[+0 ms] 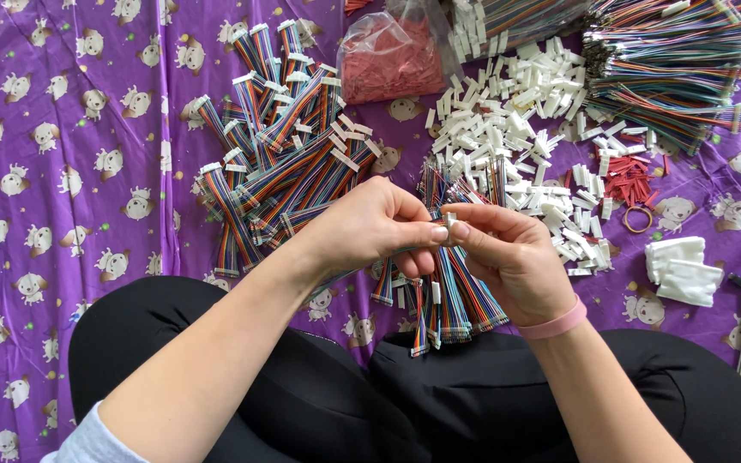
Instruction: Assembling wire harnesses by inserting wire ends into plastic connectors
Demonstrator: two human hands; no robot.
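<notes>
Presently: left hand (pixel 370 225) and right hand (pixel 508 253) pinch white connector (pixel 449 220) on ribbon cable (pixel 460 296); loose grip risks misaligned wires, bundle slipping toward 6 o'clock.

A home piecework spot is suggested: a purple cartoon-print cloth (pixel 62 214) is spread on the floor, where ribbon-cable bundles (pixel 276 163), white plastic connectors (pixel 508 120) and a bagged stock of red parts (pixel 392 60) are heaped.

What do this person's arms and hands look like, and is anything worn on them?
Both hands are bare, with no gloves. The right hand has a plain pink band round its wrist. The left hand shows no band or ring; its forearm is bare up to a pale grey-blue sleeve near the elbow.
</notes>
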